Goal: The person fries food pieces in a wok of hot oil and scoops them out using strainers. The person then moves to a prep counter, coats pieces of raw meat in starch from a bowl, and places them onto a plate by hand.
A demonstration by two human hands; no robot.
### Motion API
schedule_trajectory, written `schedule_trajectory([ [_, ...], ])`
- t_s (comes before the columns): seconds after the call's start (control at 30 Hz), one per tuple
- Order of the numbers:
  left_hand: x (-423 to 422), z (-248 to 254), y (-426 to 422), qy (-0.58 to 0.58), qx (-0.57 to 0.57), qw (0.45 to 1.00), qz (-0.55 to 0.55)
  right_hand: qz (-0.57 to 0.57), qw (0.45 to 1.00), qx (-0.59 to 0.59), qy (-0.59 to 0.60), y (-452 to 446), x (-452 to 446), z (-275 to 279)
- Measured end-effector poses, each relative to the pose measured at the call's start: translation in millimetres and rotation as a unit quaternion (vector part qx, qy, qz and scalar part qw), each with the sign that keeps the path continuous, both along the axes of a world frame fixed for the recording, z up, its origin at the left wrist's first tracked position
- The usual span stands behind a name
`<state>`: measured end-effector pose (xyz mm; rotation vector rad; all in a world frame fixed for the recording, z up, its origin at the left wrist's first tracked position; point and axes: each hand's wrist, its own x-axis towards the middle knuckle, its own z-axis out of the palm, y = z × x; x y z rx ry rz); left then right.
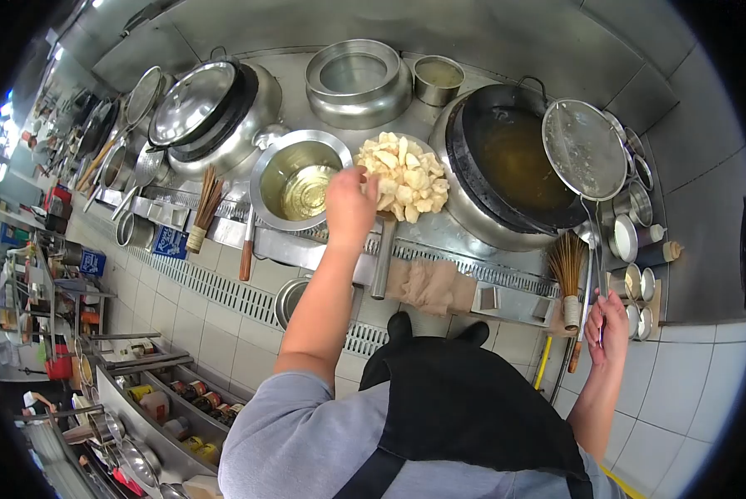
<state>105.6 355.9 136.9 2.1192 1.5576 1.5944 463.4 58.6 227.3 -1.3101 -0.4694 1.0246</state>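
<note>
My right hand (607, 326) is closed around the long handle of a wire-mesh skimmer (585, 150). The skimmer's round mesh rests or hovers over the right side of a dark wok (506, 158) holding brownish oil or liquid. My left hand (353, 204) reaches to the left edge of a heap of pale, floury-looking food chunks (404, 179). Its fingers are curled together at the heap; whether they pinch a piece is hidden. The heap lies on a vessel with a thick metal handle (382, 258). Just left stands a steel pot (265, 187) with clear yellowish liquid.
A lidded wok (194, 104) stands at the left, and a wide steel pot (358, 83) and a small pot (438, 79) at the back. Bamboo brushes (566, 266) lean at the front edge beside a folded cloth (427, 285). Bowls and bottles (660, 252) line the right.
</note>
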Motion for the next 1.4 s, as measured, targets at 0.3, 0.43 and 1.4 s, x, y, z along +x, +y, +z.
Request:
schedule_trajectory([
  [0.3, -12.1, 9.7, -83.7, -0.082, -0.163, 0.982, -0.057, 0.007, 1.0, -0.003, 0.003, -8.1, 5.8, 0.5],
  [0.43, 11.8, -36.8, -121.0, 0.163, -0.123, 0.962, -0.183, 0.003, 1.0, -0.003, -0.001, -8.5, 6.8, 0.1],
  [1.4, 37.8, -96.8, -70.9, 0.264, -0.329, 0.901, -0.098, -0.03, 0.994, -0.053, -0.086, 12.3, 32.9, 11.1],
])
